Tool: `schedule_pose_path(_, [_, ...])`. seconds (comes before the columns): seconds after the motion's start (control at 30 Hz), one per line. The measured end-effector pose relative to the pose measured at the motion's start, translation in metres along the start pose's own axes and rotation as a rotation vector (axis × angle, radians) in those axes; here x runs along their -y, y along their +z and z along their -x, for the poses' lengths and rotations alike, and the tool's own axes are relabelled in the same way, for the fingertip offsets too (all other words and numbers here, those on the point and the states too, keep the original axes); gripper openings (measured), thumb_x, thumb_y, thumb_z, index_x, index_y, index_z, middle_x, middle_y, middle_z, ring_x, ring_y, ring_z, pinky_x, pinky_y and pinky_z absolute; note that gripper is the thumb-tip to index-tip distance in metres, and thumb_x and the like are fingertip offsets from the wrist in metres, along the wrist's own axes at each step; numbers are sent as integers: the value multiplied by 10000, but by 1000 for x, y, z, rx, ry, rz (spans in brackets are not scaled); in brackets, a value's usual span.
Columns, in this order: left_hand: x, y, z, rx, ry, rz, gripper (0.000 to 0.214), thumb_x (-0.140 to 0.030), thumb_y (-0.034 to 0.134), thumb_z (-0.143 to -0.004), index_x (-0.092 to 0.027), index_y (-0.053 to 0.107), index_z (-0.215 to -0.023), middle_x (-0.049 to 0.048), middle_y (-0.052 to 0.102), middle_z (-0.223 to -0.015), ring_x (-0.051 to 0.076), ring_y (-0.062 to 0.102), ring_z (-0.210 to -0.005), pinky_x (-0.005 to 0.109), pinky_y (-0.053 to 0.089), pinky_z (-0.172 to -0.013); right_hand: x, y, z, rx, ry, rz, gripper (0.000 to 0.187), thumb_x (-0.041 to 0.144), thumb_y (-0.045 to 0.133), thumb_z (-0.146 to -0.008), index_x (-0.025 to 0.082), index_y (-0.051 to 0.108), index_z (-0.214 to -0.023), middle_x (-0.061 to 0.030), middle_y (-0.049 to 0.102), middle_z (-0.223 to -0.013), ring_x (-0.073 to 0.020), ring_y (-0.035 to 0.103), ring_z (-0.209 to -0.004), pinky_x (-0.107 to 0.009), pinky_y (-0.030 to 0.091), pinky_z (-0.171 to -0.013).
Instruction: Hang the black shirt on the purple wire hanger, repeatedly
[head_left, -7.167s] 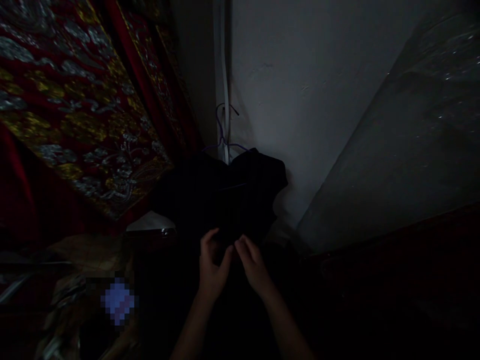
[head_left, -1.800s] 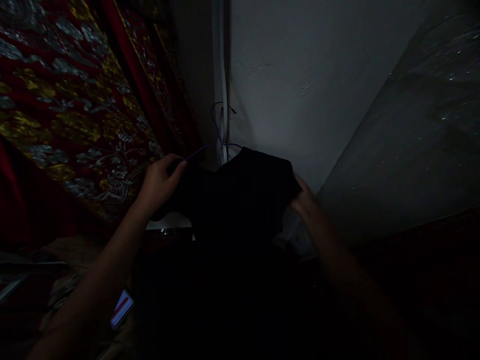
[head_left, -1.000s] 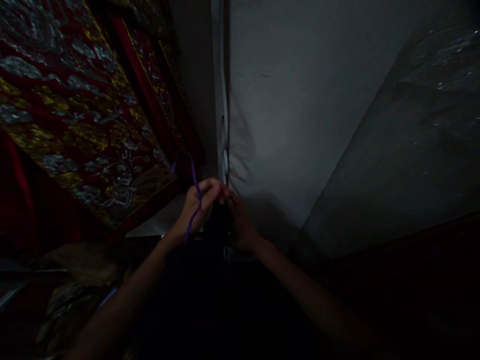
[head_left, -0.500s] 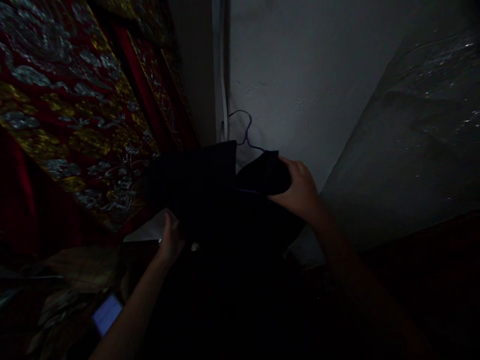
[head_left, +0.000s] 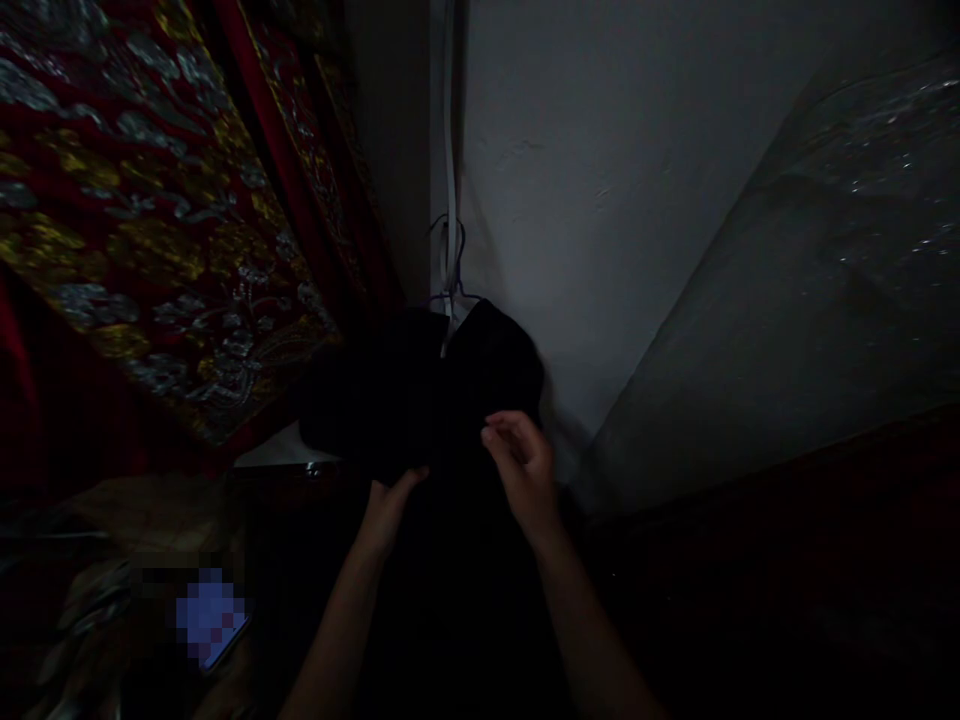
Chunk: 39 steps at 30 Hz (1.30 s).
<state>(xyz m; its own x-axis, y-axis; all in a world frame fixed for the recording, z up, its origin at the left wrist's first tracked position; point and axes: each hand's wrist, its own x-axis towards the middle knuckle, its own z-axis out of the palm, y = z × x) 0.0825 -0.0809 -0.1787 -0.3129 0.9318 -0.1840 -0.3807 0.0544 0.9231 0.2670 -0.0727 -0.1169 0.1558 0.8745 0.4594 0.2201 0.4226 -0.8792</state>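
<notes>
A black garment hangs on a thin purple-blue hanger whose hook sits by a pale cord. Its lower part is lost in darkness. My left hand is at the garment's front, thumb over the cloth and fingers hidden behind or in it; it appears closed on the fabric. To its right, my right hand is at the front of the garment, with thumb and curled fingertips brought together. What lies between those fingertips is too dark to make out.
Red cloth with gold and silver embroidery hangs at the left. The pale cord runs down the grey wall. Clear plastic sheeting covers the right side. A lit phone-like screen lies among clutter at lower left.
My right hand has let go of the garment's shoulder area and come down and left to its front. The left hand moved right. Hanger and garment have shifted left, with the collar now closer together.
</notes>
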Motion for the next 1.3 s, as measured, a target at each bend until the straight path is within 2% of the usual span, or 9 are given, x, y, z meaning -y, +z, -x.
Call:
schedule_pose_path(0.07, [3,4,8,-6,-35,1,583,-200,853,-659,-177,644,-1203,125,715,-1247,313,661,-1205,481,500,-1088,-21,25,19,44,260,-57,401,594,549,-905,201,628,-908,-55,682,-835,-221,655,-807,-340,525,-754])
schedule_pose_path(0.17, [2,5,22,-10,-64,8,542,-217,830,-672,-178,658,-1184,119,715,-1248,312,666,-1195,458,526,-1055,-39,44,35,206,408,-147,507,669,505,-894,192,675,-906,-79,720,-886,-249,665,-894,-354,514,-822])
schedule_pose_path(0.33, [-8,0,31,-19,-51,26,515,-223,817,-669,-209,672,-1163,88,732,-1217,296,680,-1173,431,551,-1021,-41,41,47,392,349,-207,502,674,492,-926,213,677,-855,-55,702,-842,-230,637,-844,-339,501,-774])
schedule_pose_path(0.43, [-9,-4,27,1,-55,5,484,-237,811,-673,-210,679,-1138,89,746,-1166,302,694,-1141,445,560,-1005,-43,38,52,442,406,-248,528,718,520,-889,212,610,-767,-17,602,-680,-171,550,-625,-287,438,-575])
schedule_pose_path(0.57, [-6,-7,23,-68,-6,0,515,-276,818,-671,-213,656,-1156,82,733,-1184,308,664,-1195,452,536,-1035,-44,37,53,411,458,-300,513,672,556,-865,209,492,-653,52,414,-506,-91,360,-451,-241,282,-468])
schedule_pose_path(0.83, [-14,-1,32,-50,-98,82,536,-231,803,-674,-212,653,-1188,81,735,-1216,296,671,-1193,425,552,-1015,-39,34,51,356,418,-233,296,506,557,-893,214,563,-937,39,531,-661,-120,471,-567,-238,352,-520])
schedule_pose_path(1.07, [-15,3,39,-46,-108,53,526,-227,813,-668,-207,653,-1168,90,733,-1214,309,683,-1172,435,569,-988,-39,34,55,385,422,-269,260,445,544,-854,216,492,-743,65,426,-567,-97,391,-487,-239,305,-490])
schedule_pose_path(1.2, [-14,1,32,-151,34,13,590,-274,810,-711,-212,578,-1249,107,662,-1319,310,624,-1255,456,512,-1062,-41,30,50,346,399,-283,244,422,531,-841,219,493,-709,62,445,-532,-100,401,-479,-237,310,-491])
schedule_pose_path(1.3, [0,-4,26,-354,396,-148,732,-334,780,-780,-240,419,-1410,113,478,-1510,279,460,-1420,445,364,-1193,-43,29,48,297,371,-268,202,391,519,-843,216,535,-743,27,554,-578,-116,470,-515,-243,352,-518])
